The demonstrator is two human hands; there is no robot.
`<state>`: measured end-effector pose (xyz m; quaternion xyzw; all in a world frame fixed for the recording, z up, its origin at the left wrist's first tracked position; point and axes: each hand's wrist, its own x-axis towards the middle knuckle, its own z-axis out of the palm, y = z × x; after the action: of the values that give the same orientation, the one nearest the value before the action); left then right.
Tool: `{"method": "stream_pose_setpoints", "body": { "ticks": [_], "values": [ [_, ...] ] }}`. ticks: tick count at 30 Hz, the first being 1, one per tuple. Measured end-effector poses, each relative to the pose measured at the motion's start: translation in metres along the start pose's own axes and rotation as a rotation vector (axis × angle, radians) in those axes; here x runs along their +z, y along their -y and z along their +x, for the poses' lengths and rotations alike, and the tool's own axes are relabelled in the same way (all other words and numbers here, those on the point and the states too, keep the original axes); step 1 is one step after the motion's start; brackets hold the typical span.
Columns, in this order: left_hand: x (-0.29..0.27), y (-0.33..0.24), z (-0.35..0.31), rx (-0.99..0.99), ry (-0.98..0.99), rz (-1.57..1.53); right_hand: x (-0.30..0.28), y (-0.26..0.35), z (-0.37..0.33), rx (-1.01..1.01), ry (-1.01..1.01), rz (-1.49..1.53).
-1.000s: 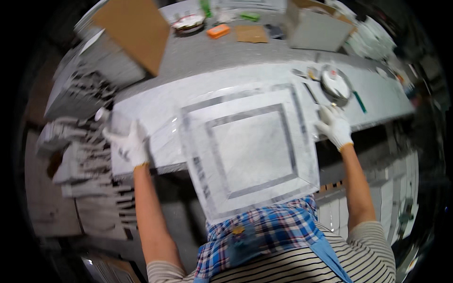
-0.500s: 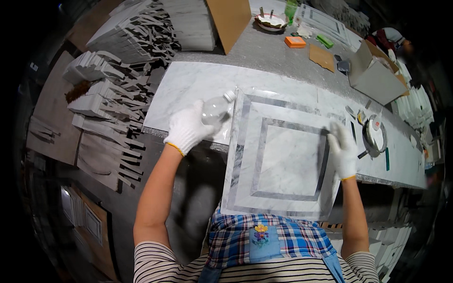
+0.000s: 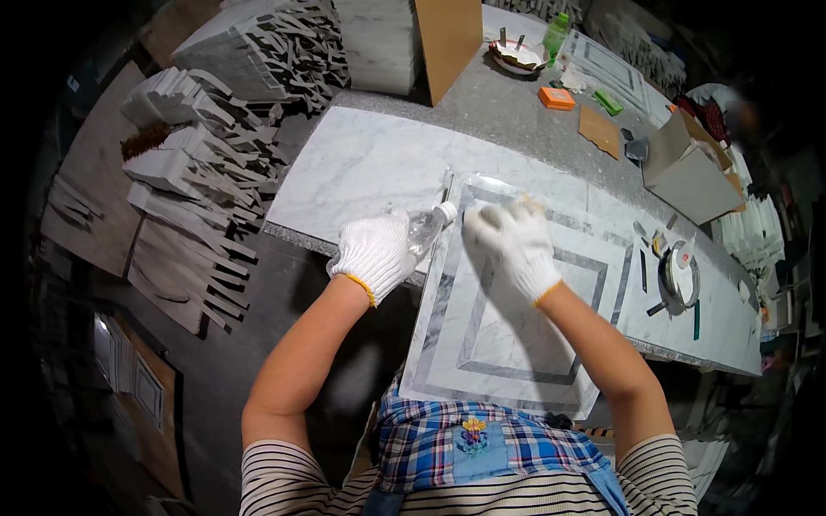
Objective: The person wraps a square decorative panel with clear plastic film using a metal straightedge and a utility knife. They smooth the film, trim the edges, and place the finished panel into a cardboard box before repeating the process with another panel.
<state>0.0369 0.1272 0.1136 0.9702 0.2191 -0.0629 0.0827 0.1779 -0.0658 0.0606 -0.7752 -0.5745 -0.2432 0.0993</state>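
My left hand (image 3: 374, 249), in a white knit glove, is wrapped round a clear plastic bottle (image 3: 423, 230) with a white cap. The bottle leans right, beside the left edge of a square panel. That panel (image 3: 525, 331) is white marble-look with grey nested frames and lies partly over the bench's front edge, close to my apron. Over the panel's upper left part is my gloved right hand (image 3: 516, 245), its fingers curled down towards the surface. Whatever those fingers hold, if anything, is hidden.
A metal ring-shaped container (image 3: 680, 273) and small tools lie at the right. Farther back are an orange box (image 3: 557, 98), a bowl (image 3: 520, 57), a green bottle (image 3: 557, 36) and an open carton (image 3: 688, 168). Stacked stone strips (image 3: 194, 163) stand at the left.
My right hand has moved left from the panel's right edge to its upper left, and its fingers have curled. My left hand with the bottle has shifted slightly right in view.
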Motion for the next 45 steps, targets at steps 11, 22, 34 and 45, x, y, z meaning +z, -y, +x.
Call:
{"method": "stream_pose_setpoints", "body": {
  "ticks": [11, 22, 34, 45],
  "values": [
    [0.012, 0.030, 0.008, -0.171, -0.070, -0.160, 0.023, 0.014, 0.020, -0.017, 0.086, -0.051],
    [0.042, 0.056, 0.061, -0.148, -0.609, -0.954, 0.022, 0.030, 0.030, -0.051, 0.156, 0.031],
    [0.051, 0.049, 0.069, -0.263, -0.635, -1.277, 0.008, 0.064, 0.013, -0.124, 0.253, 0.086],
    [0.118, 0.096, 0.056, -0.379, -0.887, -0.866, 0.018, 0.058, 0.023, -0.039, 0.182, -0.027]
  ]
}}
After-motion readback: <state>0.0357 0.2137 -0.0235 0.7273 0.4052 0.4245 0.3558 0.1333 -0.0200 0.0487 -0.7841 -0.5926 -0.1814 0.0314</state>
